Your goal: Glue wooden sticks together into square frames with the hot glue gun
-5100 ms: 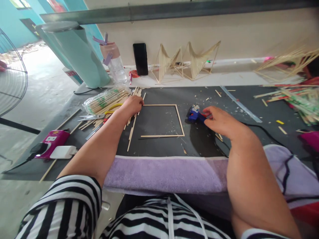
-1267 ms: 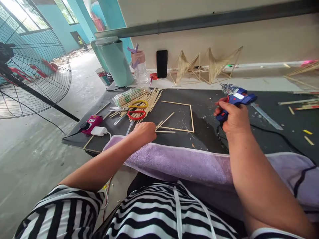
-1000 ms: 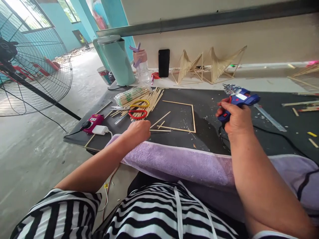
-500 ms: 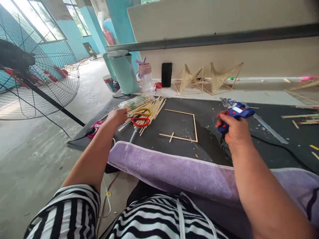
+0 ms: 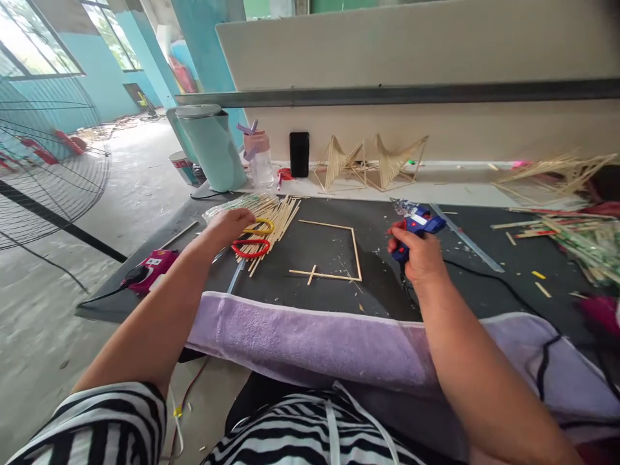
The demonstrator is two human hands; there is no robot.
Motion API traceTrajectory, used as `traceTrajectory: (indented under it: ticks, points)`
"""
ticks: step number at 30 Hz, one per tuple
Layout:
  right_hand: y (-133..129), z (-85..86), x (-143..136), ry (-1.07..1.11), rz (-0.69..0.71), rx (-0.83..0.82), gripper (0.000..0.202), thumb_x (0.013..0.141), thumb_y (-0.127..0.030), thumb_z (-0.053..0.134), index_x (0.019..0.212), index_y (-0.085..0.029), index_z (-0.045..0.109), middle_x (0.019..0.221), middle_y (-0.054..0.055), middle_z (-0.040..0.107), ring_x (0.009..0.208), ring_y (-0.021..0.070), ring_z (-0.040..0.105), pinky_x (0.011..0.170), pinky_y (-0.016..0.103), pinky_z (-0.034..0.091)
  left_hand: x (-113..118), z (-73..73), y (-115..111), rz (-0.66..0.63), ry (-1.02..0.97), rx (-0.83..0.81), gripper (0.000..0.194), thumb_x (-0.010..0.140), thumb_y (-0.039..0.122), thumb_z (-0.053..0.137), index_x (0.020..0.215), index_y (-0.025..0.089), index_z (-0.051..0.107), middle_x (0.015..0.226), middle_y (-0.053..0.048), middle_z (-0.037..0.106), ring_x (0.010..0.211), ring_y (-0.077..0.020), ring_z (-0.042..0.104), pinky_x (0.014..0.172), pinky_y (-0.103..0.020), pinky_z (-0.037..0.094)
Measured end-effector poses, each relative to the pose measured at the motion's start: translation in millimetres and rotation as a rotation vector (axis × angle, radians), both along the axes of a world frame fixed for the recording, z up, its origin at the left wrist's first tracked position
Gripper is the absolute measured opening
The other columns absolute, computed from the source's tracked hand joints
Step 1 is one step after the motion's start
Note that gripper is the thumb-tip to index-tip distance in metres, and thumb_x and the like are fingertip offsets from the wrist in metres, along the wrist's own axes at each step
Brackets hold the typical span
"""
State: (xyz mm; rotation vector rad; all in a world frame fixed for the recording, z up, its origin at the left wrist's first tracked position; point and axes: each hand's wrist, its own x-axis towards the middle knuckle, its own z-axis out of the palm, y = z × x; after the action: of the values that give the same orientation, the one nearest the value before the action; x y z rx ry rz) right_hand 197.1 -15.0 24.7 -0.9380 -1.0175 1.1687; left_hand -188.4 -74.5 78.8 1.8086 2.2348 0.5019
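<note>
My left hand (image 5: 232,225) is over the left part of a pile of thin wooden sticks (image 5: 285,216), its fingers curled down and their tips hidden. Beside it lie scissors with one yellow and one red handle loop (image 5: 250,248); the hand covers their blades. What the fingers hold, if anything, does not show. My right hand (image 5: 419,255) grips a blue glue gun (image 5: 422,221) above the mat, its nozzle end pointing left and away. Between the hands, a three-sided stick frame (image 5: 357,255) lies flat, with a short stick crossing its near side.
Two stick models (image 5: 387,165) and a black phone (image 5: 299,155) stand along the back ledge. A teal pitcher (image 5: 210,148) and a bottle (image 5: 261,161) are at the back left. A pink power socket (image 5: 157,265) sits front left. A purple cloth (image 5: 310,336) covers the near edge. Glue sticks (image 5: 472,242) lie right.
My view has turned a little to the right. My left hand has shifted right, further over the scissors and the stick pile. The glue gun stays in my right hand.
</note>
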Motion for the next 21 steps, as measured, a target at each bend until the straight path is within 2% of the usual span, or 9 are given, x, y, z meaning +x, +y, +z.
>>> traceTrajectory:
  ticks: [3,5,8,10,12,14,16,17,21]
  points:
    - [-2,0.8,-1,-0.012,0.042,0.023,0.017,0.061,-0.022,0.073,0.072,-0.016,0.062,0.065,-0.003,0.062,0.044,0.0080,0.051,0.043,0.023,0.040,50,-0.5,6,-0.145,-0.191,0.049,0.038,0.088,0.041,0.037,0.106,0.022,0.065,0.061,0.001,0.054,0.057,-0.0138,0.050,0.054,-0.024,0.038]
    - [-3,0.2,-2,-0.020,0.069,0.046,0.016,0.063,-0.023,0.073,0.073,-0.017,0.062,0.067,-0.002,0.063,0.045,0.0080,0.051,0.045,0.023,0.040,78,-3.8,6,-0.261,-0.257,0.034,0.036,0.088,0.037,0.036,0.108,0.023,0.062,0.065,0.002,0.055,0.054,-0.0114,0.048,0.052,-0.022,0.037]
    - [-7,-2.0,-3,-0.075,0.116,0.081,0.013,0.068,-0.024,0.071,0.075,-0.018,0.063,0.071,-0.002,0.064,0.048,0.0080,0.051,0.047,0.024,0.039,102,-11.9,2,-0.281,-0.299,0.105,0.028,0.085,0.026,0.040,0.095,0.018,0.064,0.077,-0.001,0.061,0.061,-0.0106,0.053,0.058,-0.021,0.041]
    - [-10,-3.5,-4,-0.167,0.169,0.105,0.010,0.073,-0.025,0.069,0.077,-0.019,0.063,0.068,-0.002,0.062,0.049,0.0085,0.052,0.049,0.024,0.039,108,-18.2,-2,-0.276,-0.336,0.177,0.026,0.085,0.025,0.043,0.096,0.016,0.065,0.077,-0.002,0.060,0.064,-0.0110,0.052,0.060,-0.022,0.042]
    - [-16,-4.3,-7,-0.263,0.250,0.128,0.008,0.077,-0.026,0.067,0.080,-0.019,0.065,0.063,-0.003,0.059,0.052,0.0093,0.052,0.052,0.024,0.040,109,-24.2,-7,-0.290,-0.548,0.163,0.025,0.085,0.027,0.047,0.100,0.017,0.064,0.077,0.000,0.058,0.056,-0.0081,0.047,0.053,-0.020,0.039]
    - [-22,-4.3,-10,-0.332,0.333,0.144,0.009,0.079,-0.028,0.067,0.083,-0.020,0.066,0.064,-0.003,0.057,0.054,0.0098,0.052,0.056,0.025,0.040,110,-29.2,-12,-0.340,-0.824,0.043,0.025,0.088,0.030,0.049,0.106,0.018,0.061,0.069,0.003,0.053,0.048,-0.0055,0.041,0.046,-0.018,0.033]
    - [-29,-3.6,-12,-0.397,0.394,0.147,0.010,0.080,-0.028,0.066,0.086,-0.020,0.066,0.069,-0.002,0.059,0.058,0.0104,0.053,0.058,0.026,0.041,111,-33.0,-16,-0.313,-1.066,-0.073,0.022,0.088,0.031,0.052,0.106,0.020,0.058,0.062,0.005,0.050,0.041,-0.0038,0.035,0.040,-0.016,0.025]
    - [-32,-3.2,-13,-0.425,0.408,0.144,0.010,0.081,-0.029,0.066,0.087,-0.021,0.066,0.071,-0.002,0.060,0.060,0.0107,0.053,0.059,0.026,0.041,111,-34.4,-17,-0.302,-1.156,-0.137,0.020,0.088,0.031,0.053,0.104,0.020,0.057,0.062,0.005,0.051,0.040,-0.0039,0.037,0.038,-0.016,0.025]
    - [-40,-1.3,-15,-0.491,0.418,0.143,0.010,0.081,-0.030,0.065,0.085,-0.021,0.065,0.072,-0.001,0.060,0.061,0.0113,0.052,0.061,0.027,0.042,112,-35.6,-17,-0.261,-1.375,-0.259,0.010,0.083,0.020,0.059,0.091,0.014,0.058,0.072,0.000,0.057,0.056,-0.0081,0.056,0.049,-0.018,0.045]
